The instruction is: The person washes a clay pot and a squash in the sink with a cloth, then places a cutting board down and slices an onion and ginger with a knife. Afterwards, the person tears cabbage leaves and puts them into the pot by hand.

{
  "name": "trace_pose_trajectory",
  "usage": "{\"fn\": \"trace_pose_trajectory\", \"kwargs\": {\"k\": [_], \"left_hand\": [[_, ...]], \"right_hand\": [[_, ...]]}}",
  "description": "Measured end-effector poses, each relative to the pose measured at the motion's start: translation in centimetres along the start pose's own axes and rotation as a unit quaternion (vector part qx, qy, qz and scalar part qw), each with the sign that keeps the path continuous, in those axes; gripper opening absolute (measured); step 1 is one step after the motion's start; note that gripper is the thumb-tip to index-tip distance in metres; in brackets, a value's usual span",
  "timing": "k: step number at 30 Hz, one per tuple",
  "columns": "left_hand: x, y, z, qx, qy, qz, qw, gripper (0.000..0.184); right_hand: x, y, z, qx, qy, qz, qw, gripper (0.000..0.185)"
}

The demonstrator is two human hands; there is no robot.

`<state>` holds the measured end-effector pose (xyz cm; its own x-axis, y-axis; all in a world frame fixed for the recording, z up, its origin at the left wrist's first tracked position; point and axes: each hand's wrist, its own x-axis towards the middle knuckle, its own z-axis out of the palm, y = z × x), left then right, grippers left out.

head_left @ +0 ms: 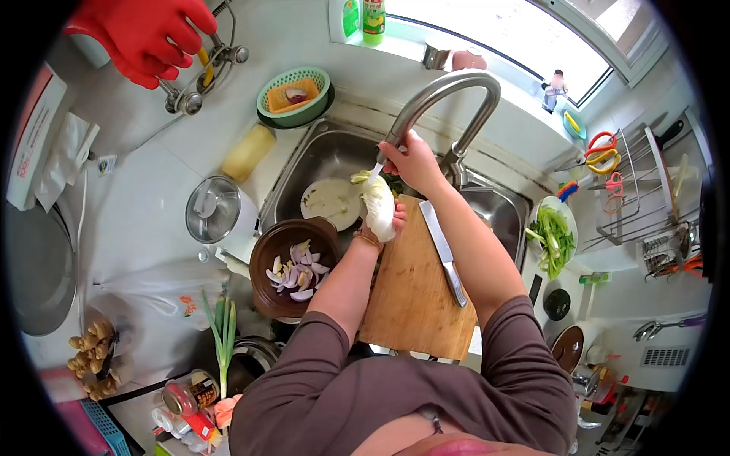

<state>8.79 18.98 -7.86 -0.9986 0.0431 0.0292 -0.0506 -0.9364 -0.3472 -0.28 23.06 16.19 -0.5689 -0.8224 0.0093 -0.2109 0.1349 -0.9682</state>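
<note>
My left hand (398, 218) is closed around a small pale napa cabbage (377, 209), holding it over the sink (334, 144) below the faucet (449, 82). Water runs from the spout onto the cabbage's leafy top. My right hand (418, 166) grips the end of the spout, its fingers wrapped about the nozzle. Under the cabbage, a whitish round bowl (332, 204) sits in the basin with small bits in it. A wooden cutting board (411, 296) lies just right of my left forearm, and a knife (442, 254) rests along its right side.
Left of the board, a brown pot (262, 262) contains cut onion pieces. A green colander (325, 82) stands behind the sink's left corner. On the right are a plate of chopped greens (553, 235) and a wire rack (631, 182) with scissors. Red gloves (148, 38) hang upper left.
</note>
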Motion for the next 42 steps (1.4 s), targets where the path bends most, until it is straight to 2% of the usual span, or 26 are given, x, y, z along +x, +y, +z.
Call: {"fn": "trace_pose_trajectory", "kwargs": {"k": [1,4,6,7,8,10,11,12,14,15,16,18,19,22,23,26,28,31,34,35,36,37,38,40,41,42], "left_hand": [[0.1,0.1,0.3,-0.043,-0.015,-0.024,0.999,0.040],[-0.4,1.3,2.8,0.047,0.021,-0.044,0.998,0.038],[0.5,2.0,2.5,-0.040,-0.034,0.065,0.997,0.041],[1.0,2.0,2.4,-0.062,-0.017,0.066,0.996,0.045],[0.7,1.8,2.1,-0.024,0.040,0.025,0.999,0.047],[0.5,1.5,2.9,0.129,0.143,0.004,0.981,0.045],[0.0,1.1,3.2,-0.017,0.107,0.006,0.994,0.044],[0.3,1.6,1.9,-0.006,0.060,0.080,0.995,0.038],[0.2,1.5,2.9,0.151,0.223,0.070,0.961,0.030],[1.1,3.5,0.3,0.108,0.178,0.002,0.978,0.026],[0.8,3.6,0.4,0.063,0.171,0.029,0.983,0.025],[0.4,4.0,0.9,-0.023,0.156,0.083,0.984,0.024],[0.3,1.8,4.0,0.068,0.299,0.150,0.940,0.027],[0.0,0.4,6.2,0.083,0.306,0.139,0.938,0.030],[-0.4,0.4,5.9,0.079,0.273,0.169,0.944,0.032],[-0.4,0.7,5.3,0.102,0.261,0.133,0.951,0.031],[-1.0,-1.5,7.4,0.163,0.302,0.136,0.929,0.027],[-1.5,-2.3,6.4,0.262,0.344,0.092,0.897,0.023],[-1.6,-5.3,5.5,0.324,0.433,0.164,0.825,0.026],[-1.6,-6.2,5.5,0.310,0.417,0.199,0.831,0.032],[-1.2,-6.8,5.0,0.294,0.392,0.216,0.844,0.033],[-0.6,-7.3,4.0,0.279,0.367,0.231,0.857,0.035],[-0.1,-8.1,3.5,0.265,0.342,0.245,0.868,0.036],[0.7,-10.3,3.9,0.303,0.299,0.267,0.864,0.039],[1.3,-10.9,3.6,0.312,0.290,0.265,0.865,0.037],[1.7,-11.5,3.4,0.321,0.280,0.264,0.865,0.036]], "right_hand": [[-0.1,0.1,0.0,-0.012,-0.002,-0.003,1.000,0.028],[-0.3,0.9,-0.7,-0.055,-0.017,-0.019,0.998,0.030],[-0.2,1.7,-0.9,-0.053,-0.037,0.007,0.998,0.031],[-0.6,1.4,-0.8,-0.046,-0.042,0.020,0.998,0.030],[-0.8,1.3,-0.8,-0.038,-0.047,0.034,0.998,0.030],[-0.9,2.5,-1.1,-0.078,-0.071,0.026,0.994,0.031],[-1.3,3.0,-1.3,-0.109,-0.081,0.016,0.991,0.032],[-1.7,3.4,-1.6,-0.140,-0.090,0.006,0.986,0.032],[-2.6,6.0,-2.8,-0.186,-0.061,0.003,0.981,0.031],[-2.9,7.3,-4.0,-0.230,-0.055,0.007,0.972,0.029],[-3.3,7.6,-5.1,-0.272,-0.048,0.010,0.961,0.028],[-4.1,6.9,-7.9,-0.419,-0.048,0.079,0.903,0.025],[-4.4,7.1,-8.9,-0.459,-0.054,0.122,0.878,0.024],[-4.5,9.2,-12.1,-0.579,-0.077,0.197,0.787,0.021],[-4.1,10.2,-12.9,-0.608,-0.122,0.207,0.756,0.020],[-2.0,12.9,-14.9,-0.642,-0.126,0.183,0.734,0.020],[-0.5,12.1,-15.4,-0.625,-0.094,0.187,0.753,0.020],[-1.0,12.2,-15.2,-0.583,-0.011,0.214,0.784,0.019],[-5.1,11.3,-13.5,-0.550,0.020,0.174,0.816,0.029],[-6.3,10.7,-12.6,-0.401,0.004,0.235,0.885,0.035],[-7.6,10.2,-11.3,-0.237,-0.011,0.290,0.927,0.042],[-8.9,9.6,-9.9,-0.063,-0.023,0.335,0.940,0.050],[-10.0,9.1,-8.8,0.114,-0.034,0.365,0.923,0.057],[-11.6,7.1,-7.4,0.274,-0.080,0.398,0.872,0.054],[-12.2,6.9,-6.7,0.298,-0.044,0.395,0.868,0.050],[-12.8,7.7,-6.0,0.282,-0.009,0.354,0.892,0.040]]}}
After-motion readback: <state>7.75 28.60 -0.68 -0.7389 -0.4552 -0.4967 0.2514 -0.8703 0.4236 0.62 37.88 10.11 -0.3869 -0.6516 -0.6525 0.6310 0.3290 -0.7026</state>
